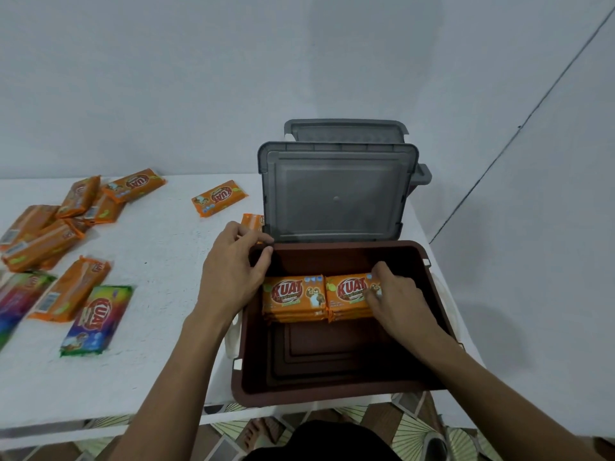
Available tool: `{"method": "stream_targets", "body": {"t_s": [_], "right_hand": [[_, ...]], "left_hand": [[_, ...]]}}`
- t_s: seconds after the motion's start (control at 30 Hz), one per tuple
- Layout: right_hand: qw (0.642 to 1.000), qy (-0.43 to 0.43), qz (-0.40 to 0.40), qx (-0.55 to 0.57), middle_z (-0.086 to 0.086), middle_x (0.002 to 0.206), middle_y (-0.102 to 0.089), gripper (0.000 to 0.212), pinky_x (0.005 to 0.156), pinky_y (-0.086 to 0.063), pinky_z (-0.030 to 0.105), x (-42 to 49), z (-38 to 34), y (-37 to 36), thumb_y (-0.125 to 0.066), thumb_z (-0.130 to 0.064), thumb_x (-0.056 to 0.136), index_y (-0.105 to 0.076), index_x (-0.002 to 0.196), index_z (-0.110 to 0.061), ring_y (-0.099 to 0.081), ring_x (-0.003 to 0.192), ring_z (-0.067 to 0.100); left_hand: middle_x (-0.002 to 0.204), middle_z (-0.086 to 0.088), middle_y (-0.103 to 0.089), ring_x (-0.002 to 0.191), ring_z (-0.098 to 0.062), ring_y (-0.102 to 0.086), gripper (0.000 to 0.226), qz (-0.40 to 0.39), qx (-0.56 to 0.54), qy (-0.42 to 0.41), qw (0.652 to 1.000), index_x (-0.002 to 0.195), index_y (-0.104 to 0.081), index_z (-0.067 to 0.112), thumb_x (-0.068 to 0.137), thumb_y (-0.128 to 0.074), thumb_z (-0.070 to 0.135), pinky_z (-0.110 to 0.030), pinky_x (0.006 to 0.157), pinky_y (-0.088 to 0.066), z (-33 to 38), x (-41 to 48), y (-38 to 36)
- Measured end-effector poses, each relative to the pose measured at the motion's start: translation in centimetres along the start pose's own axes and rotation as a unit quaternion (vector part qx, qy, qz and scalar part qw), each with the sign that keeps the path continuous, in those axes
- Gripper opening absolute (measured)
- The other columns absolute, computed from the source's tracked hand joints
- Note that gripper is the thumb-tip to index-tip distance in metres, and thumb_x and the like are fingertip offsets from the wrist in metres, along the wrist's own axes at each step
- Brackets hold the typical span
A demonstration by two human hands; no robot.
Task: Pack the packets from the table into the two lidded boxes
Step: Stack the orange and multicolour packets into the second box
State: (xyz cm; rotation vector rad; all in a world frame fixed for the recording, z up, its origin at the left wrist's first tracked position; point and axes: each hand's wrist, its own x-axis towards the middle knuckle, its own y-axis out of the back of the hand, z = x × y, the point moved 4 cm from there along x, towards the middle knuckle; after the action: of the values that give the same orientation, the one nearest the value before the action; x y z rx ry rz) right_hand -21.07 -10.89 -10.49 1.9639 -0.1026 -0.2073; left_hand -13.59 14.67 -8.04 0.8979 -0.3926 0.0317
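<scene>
Left hand (pixel 229 271): fingers curled over brown box (pixel 336 394) rim, 10 o'clock corner.
Right hand (pixel 399 297): fingers curled, gripping right stack (pixel 346 291) (orange packets).

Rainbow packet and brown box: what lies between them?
Head view: bare white table, crossed by the left forearm, then a white latch on the brown box.

box (pixel 436 314) brown | lid (pixel 336 194) grey | packets (pixel 293 296) orange | table (pixel 159 247) white
</scene>
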Motion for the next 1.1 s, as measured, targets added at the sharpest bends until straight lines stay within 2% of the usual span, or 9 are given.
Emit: {"method": "stream_targets", "body": {"t_s": [0.1,0.27,0.37,0.5,0.63,0.8,0.93,1.0,1.1], "right_hand": [[0.997,0.012,0.005,-0.075,0.007,0.115,-0.063,0.037,0.069,-0.042,0.025,-0.1,-0.4,0.0,-0.047,-0.039,0.1,-0.045,0.129,-0.017,-0.062,0.099,0.022],[0.993,0.01,0.007,-0.114,0.008,0.116,-0.06,0.04,0.074,-0.047,0.029,-0.4,-1.4,0.9,-0.045,-0.042,0.1,-0.044,0.133,-0.019,-0.06,0.103,0.023],[0.995,0.046,0.025,-0.079,0.004,0.109,-0.063,0.036,0.068,-0.042,0.024,-0.1,-3.5,2.5,-0.049,-0.042,0.098,-0.05,0.126,-0.02,-0.061,0.096,0.019],[0.988,0.132,0.074,0.003,-0.001,0.09,-0.07,0.022,0.07,-0.052,0.028,0.8,-7.6,4.9,-0.055,-0.036,0.096,-0.06,0.109,-0.019,-0.063,0.078,0.013],[0.974,0.2,0.074,0.069,-0.003,0.079,-0.069,0.017,0.068,-0.057,0.03,2.9,-12.0,5.4,-0.058,-0.029,0.095,-0.064,0.105,-0.016,-0.064,0.068,0.01],[0.96,0.261,-0.02,0.103,0.001,0.084,-0.071,0.019,0.061,-0.049,0.016,6.9,-17.5,2.8,-0.06,-0.026,0.095,-0.064,0.109,-0.013,-0.063,0.067,0.009],[0.965,0.214,-0.144,0.05,0.005,0.106,-0.069,0.027,0.078,-0.055,0.031,10.6,-20.9,-0.9,-0.055,-0.034,0.096,-0.058,0.12,-0.023,-0.066,0.086,0.016],[0.96,0.209,-0.188,-0.004,0.005,0.12,-0.063,0.034,0.084,-0.053,0.034,11.8,-22.5,-2.5,-0.054,-0.038,0.096,-0.052,0.129,-0.028,-0.063,0.092,0.017],[0.935,0.219,-0.264,-0.095,0.003,0.142,-0.049,0.047,0.076,-0.045,0.029,12.8,-24.2,-4.9,-0.052,-0.037,0.097,-0.041,0.142,-0.03,-0.055,0.09,0.015]], "left_hand": [[0.097,0.006,-0.048,0.089,-0.013,-0.052,0.015,-0.004,0.005,0.001,1.0,0.104,-0.069,0.023,0.09,-0.066,0.026,-0.025,0.072,-0.044,-0.1,0.0,-0.1],[0.097,0.007,-0.049,0.092,-0.012,-0.051,0.018,-0.013,-0.004,-0.012,1.0,0.107,-0.069,0.022,0.09,-0.065,0.024,-0.022,0.075,-0.04,-0.5,-0.1,0.0],[0.099,0.006,-0.051,0.093,-0.01,-0.05,0.019,-0.009,-0.019,-0.008,1.0,0.109,-0.069,0.023,0.09,-0.065,0.025,-0.016,0.075,-0.036,-1.3,-0.5,0.4],[0.103,0.007,-0.055,0.087,-0.005,-0.055,0.019,-0.019,-0.062,0.023,0.998,0.109,-0.067,0.027,0.093,-0.06,0.035,-0.015,0.072,-0.041,-3.2,-1.1,1.2],[0.103,0.008,-0.061,0.085,-0.001,-0.058,0.021,-0.013,-0.068,0.052,0.996,0.108,-0.067,0.027,0.094,-0.057,0.038,-0.014,0.07,-0.043,-5.3,-1.4,2.7],[0.101,0.006,-0.062,0.083,-0.004,-0.059,0.019,-0.005,-0.023,0.094,0.995,0.108,-0.067,0.027,0.094,-0.058,0.035,-0.02,0.069,-0.045,-9.3,-2.0,4.4],[0.105,0.002,-0.061,0.087,-0.009,-0.058,0.022,-0.004,0.023,0.149,0.989,0.111,-0.067,0.024,0.094,-0.058,0.034,-0.026,0.071,-0.044,-12.7,-2.4,5.7],[0.109,-0.001,-0.062,0.092,-0.014,-0.059,0.024,-0.01,0.054,0.177,0.983,0.113,-0.067,0.024,0.093,-0.058,0.034,-0.03,0.074,-0.048,-14.8,-2.7,6.4],[0.118,-0.008,-0.06,0.1,-0.024,-0.06,0.027,-0.013,0.101,0.224,0.969,0.117,-0.067,0.022,0.092,-0.06,0.033,-0.038,0.085,-0.049,-17.7,-3.0,7.7]]}}
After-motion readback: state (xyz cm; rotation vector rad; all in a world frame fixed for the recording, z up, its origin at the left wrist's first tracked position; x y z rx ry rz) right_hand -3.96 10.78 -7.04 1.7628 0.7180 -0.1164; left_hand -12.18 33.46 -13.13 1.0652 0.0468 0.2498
